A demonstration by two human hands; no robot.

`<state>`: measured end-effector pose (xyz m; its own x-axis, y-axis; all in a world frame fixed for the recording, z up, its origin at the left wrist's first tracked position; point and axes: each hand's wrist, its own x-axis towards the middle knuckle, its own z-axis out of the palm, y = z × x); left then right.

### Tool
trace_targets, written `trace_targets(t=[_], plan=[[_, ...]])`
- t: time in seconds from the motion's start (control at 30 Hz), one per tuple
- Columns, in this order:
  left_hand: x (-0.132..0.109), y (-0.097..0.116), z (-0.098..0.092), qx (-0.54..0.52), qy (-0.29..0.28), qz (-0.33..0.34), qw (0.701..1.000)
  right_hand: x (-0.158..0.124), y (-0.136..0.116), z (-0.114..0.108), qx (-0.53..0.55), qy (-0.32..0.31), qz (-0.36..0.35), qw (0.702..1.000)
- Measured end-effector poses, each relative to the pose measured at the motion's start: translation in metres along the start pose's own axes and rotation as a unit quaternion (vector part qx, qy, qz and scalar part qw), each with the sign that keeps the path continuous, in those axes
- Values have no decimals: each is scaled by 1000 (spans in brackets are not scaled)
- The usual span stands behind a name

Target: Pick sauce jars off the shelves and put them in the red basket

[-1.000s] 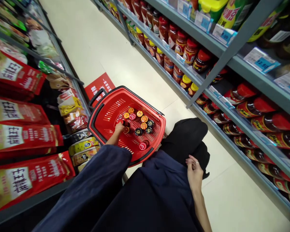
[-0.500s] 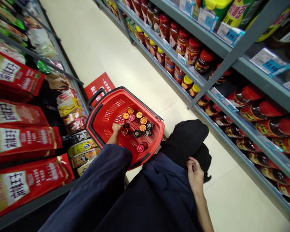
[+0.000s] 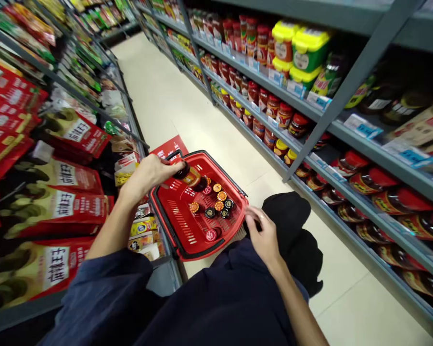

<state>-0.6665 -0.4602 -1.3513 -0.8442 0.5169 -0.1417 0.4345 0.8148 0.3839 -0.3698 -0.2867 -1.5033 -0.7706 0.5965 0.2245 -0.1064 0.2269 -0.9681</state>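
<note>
My left hand (image 3: pixel 155 170) is closed around the dark lid of a jar (image 3: pixel 193 178) with a gold-toned label. The jar is tilted over the far left part of a red shopping basket (image 3: pixel 182 242). Inside the basket stand several jars with orange patterned lids (image 3: pixel 222 196) and several with black lids (image 3: pixel 210 212). A jar with a red lid (image 3: pixel 211 235) lies near the basket's near side. My right hand (image 3: pixel 263 230) has its fingers curled at the basket's right rim, seemingly gripping it; its fingertips are partly hidden.
Shelves of sauce jars (image 3: pixel 285 115) run along the right, with price tags on their edges. Red snack bags (image 3: pixel 57 264) fill the left shelf close to my left arm. A red floor sign (image 3: pixel 171 145) lies behind the basket. My knee in black cloth (image 3: pixel 288 216) is right of the basket.
My left hand has risen from inside the basket and moved toward its far left edge with a jar. My right hand has moved from my knee to the basket's rim. The view has tilted up.
</note>
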Motion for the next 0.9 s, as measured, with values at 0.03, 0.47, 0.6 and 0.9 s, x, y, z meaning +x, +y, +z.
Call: trace_targets(t=[0.03,0.47,0.6,0.9], plan=[[-16,27,-18,12,-3,10,1000,19,-22,7,-9,-34,-47,998],[-101,228,-29,-188,18,436,880,21,-123,-72,162,76,-116,977],[-102,244,18,-327,-105,446,826,-2,-144,-110,144,134,-144,970],[-143,312,75,-445,-262,497,698,-51,-166,-167,35,227,-140,963]])
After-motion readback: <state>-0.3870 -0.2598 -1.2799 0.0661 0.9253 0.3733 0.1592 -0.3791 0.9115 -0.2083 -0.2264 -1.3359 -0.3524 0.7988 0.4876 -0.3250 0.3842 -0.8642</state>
